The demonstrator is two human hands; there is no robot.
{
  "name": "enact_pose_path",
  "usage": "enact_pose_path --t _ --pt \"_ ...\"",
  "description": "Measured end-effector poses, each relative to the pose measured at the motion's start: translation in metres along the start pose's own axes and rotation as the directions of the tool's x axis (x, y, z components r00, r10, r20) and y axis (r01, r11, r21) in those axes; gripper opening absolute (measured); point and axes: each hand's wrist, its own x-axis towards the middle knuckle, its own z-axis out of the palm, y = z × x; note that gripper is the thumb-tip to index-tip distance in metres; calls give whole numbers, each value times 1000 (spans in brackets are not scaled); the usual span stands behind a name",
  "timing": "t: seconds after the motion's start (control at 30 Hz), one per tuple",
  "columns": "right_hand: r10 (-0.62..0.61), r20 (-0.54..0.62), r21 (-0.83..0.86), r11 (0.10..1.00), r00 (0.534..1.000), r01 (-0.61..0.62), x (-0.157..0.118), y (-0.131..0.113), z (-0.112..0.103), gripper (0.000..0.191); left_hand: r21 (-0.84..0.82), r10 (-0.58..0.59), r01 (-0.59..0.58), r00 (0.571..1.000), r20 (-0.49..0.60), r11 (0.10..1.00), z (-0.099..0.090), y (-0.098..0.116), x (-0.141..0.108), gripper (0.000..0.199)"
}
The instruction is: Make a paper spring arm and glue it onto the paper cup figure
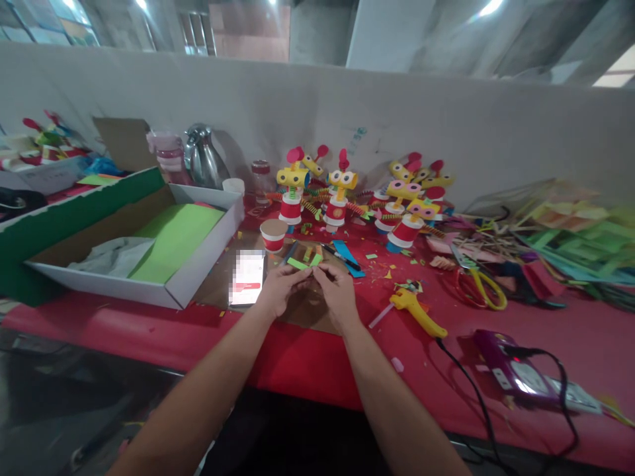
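Both hands are working just below frame ctr, over a brown board (310, 317) on the red table (198, 340). L hand (280, 289) is curling in from the left w/ thumb & index closing at the lower edge of a green paper strip (299, 264); R hand (338, 292) is meeting it from the right, fingertips nearly touching L's, also pinching at the strip. Strip is sitting btwn & just above the fingertips, approx. frame ctr; its far side is showing, the rest is being hidden by fingers.

Phone (249, 277) is lying L of L hand, screen lit. Red/white cup (273, 239) is standing above it. Blue paper (348, 256) is lying upper R of R hand. Yellow glue gun (421, 315) is resting R of ctr, scissors (483, 289) above & right of it. Purple device (516, 370) is sitting lower R. Paper figures (340, 198) are standing upper ctr to upper R, by the wall. Open box (201, 268) w/ green sheet (173, 235) is filling mid L; metal jug (207, 162) is standing behind it.
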Motion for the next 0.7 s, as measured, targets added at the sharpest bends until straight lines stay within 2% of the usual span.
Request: enact_pose_path --t 0.17,0.3,0.53,0.7 --pt "-156 54 -119 980 986 161 -1 -3 -2 25 -93 -41 38 999 -32 995 -1 2 1 25" --pt "-281 22 -289 917 959 275 -3 -9 0 25 -99 -67 63 997 -41 993 -1 2 1 27" --pt "-284 38 -293 913 958 283 -5 -8 1 21 -122 -102 93 992 -69 988 1 4 1 37" --pt "-308 42 -318 897 950 305 -3 -4 -1 20 -126 -104 98 994 -41 987 1 4 0 39"
